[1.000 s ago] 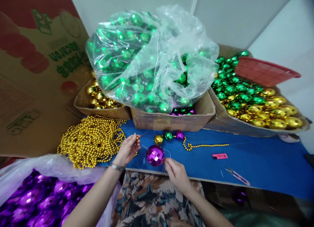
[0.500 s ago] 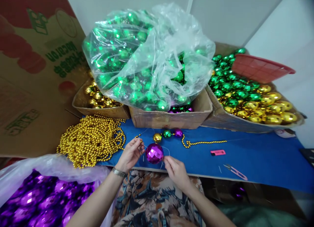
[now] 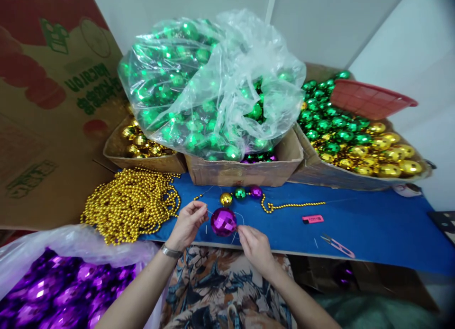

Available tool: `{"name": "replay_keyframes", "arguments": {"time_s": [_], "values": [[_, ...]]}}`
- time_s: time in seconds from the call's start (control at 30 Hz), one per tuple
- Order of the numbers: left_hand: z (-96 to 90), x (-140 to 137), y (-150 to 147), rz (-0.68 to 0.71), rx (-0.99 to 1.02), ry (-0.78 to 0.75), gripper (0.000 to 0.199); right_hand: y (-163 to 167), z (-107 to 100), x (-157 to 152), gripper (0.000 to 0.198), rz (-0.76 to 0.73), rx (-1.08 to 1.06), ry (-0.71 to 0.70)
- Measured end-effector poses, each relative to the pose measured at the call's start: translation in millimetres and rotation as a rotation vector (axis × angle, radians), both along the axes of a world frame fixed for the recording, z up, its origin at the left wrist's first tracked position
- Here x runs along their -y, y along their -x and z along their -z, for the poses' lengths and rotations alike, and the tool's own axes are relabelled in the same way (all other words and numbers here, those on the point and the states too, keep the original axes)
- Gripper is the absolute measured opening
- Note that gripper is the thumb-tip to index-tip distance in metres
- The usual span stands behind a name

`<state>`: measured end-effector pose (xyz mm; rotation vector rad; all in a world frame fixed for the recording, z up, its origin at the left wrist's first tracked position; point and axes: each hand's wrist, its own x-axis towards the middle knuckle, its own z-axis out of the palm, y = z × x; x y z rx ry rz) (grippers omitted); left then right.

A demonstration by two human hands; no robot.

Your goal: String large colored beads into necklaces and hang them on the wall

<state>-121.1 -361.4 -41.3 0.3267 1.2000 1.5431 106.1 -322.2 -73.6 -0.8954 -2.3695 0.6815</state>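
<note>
A large faceted purple ball (image 3: 223,222) hangs between my two hands near the table's front edge. My left hand (image 3: 189,221) pinches a thin clear string that runs to the ball's left side. With thumb and finger closed, my right hand (image 3: 254,243) grips the string at the ball's right end, where a loop of it curves up. Just beyond lie a small gold ball (image 3: 226,199), a green ball (image 3: 240,193) and a purple ball (image 3: 256,192), joined to a gold bead chain (image 3: 295,206).
A heap of gold bead strands (image 3: 131,203) lies at left, above a bag of purple balls (image 3: 67,291). Boxes and a plastic bag of green balls (image 3: 177,96) line the back. Pink thread snips (image 3: 337,246) and a pink tag-like piece (image 3: 313,219) lie at right on the blue table (image 3: 377,234).
The camera view has shifted slightly. My left fingers have closed further on the string, while the purple ball and my right hand stay nearly in place.
</note>
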Motion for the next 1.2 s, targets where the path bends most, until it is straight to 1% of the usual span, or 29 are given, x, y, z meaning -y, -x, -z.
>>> {"name": "replay_keyframes", "arguments": {"time_s": [0.07,0.1,0.17,0.23,0.3,0.33,0.4,0.47,0.5,0.57,0.63,0.7,0.73,0.77,0.83,0.9,0.97,1.03,1.07,1.13,1.2], "values": [[6.5,1.5,-4.8,0.022,-0.126,0.003,0.027,1.3,6.7,-0.1,0.022,0.012,0.01,-0.022],[11.1,2.4,-7.8,0.034,-0.203,0.014,0.026,1.9,11.6,-0.5,0.021,0.023,0.012,-0.009],[21.9,4.3,-13.6,0.058,-0.344,0.044,0.027,2.4,23.9,-2.3,0.02,0.051,0.023,0.057],[31.6,5.4,-17.5,0.076,-0.439,0.063,0.03,0.8,36.4,-5.1,0.02,0.07,0.074,0.126],[36.0,5.4,-18.3,0.077,-0.491,0.064,0.029,-2.9,44.0,-8.3,0.02,0.073,0.145,0.156],[35.0,5.1,-17.7,0.074,-0.548,0.045,0.027,-4.9,44.5,-10.0,0.02,0.077,0.171,0.15],[25.4,3.9,-15.8,0.073,-0.722,-0.035,0.022,-7.5,37.7,-13.5,0.022,0.102,0.168,0.12],[6.0,1.9,-15.1,0.093,-0.902,-0.141,0.017,-5.9,22.3,-17.0,0.024,0.12,0.102,0.089],[-6.5,0.6,-15.9,0.11,-0.958,-0.19,0.015,-3.2,13.2,-18.5,0.026,0.11,0.059,0.079],[-33.4,-2.1,-20.1,0.127,-0.98,-0.247,0.01,5.0,-3.8,-20.6,0.029,0.046,-0.024,0.078],[-56.6,-4.0,-26.3,0.121,-0.94,-0.275,0.008,13.5,-14.4,-21.2,0.029,-0.035,-0.086,0.096],[-68.4,-3.6,-32.6,0.104,-0.872,-0.285,0.006,18.2,-17.1,-20.6,0.027,-0.086,-0.133,0.11],[-68.3,-2.3,-35.6,0.098,-0.838,-0.287,0.006,18.5,-16.2,-20.3,0.026,-0.096,-0.151,0.112],[-63.7,-0.4,-38.4,0.098,-0.813,-0.286,0.01,17.6,-14.7,-20.1,0.027,-0.095,-0.166,0.114],[-42.6,4.4,-44.1,0.14,-0.833,-0.281,0.032,13.4,-12.0,-20.0,0.028,-0.063,-0.192,0.156],[-11.3,8.4,-51.1,0.261,-0.965,-0.289,0.06,9.3,-13.6,-19.6,0.028,-0.011,-0.214,0.256],[20.5,9.0,-59.8,0.414,-1.15,-0.321,0.075,8.2,-21.2,-17.6,0.028,0.018,-0.228,0.342],[44.1,5.1,-69.2,0.528,-1.312,-0.368,0.076,10.2,-34.3,-13.7,0.028,-0.008,-0.243,0.353],[51.4,1.7,-73.8,0.57,-1.377,-0.389,0.072,11.4,-42.2,-11.3,0.028,-0.033,-0.254,0.346],[57.2,-6.2,-81.7,0.639,-1.478,-0.402,0.061,11.0,-59.3,-6.8,0.029,-0.078,-0.286,0.37],[54.8,-12.7,-87.3,0.694,-1.527,-0.372,0.046,3.7,-76.9,-4.6,0.029,-0.079,-0.356,0.46]]}}
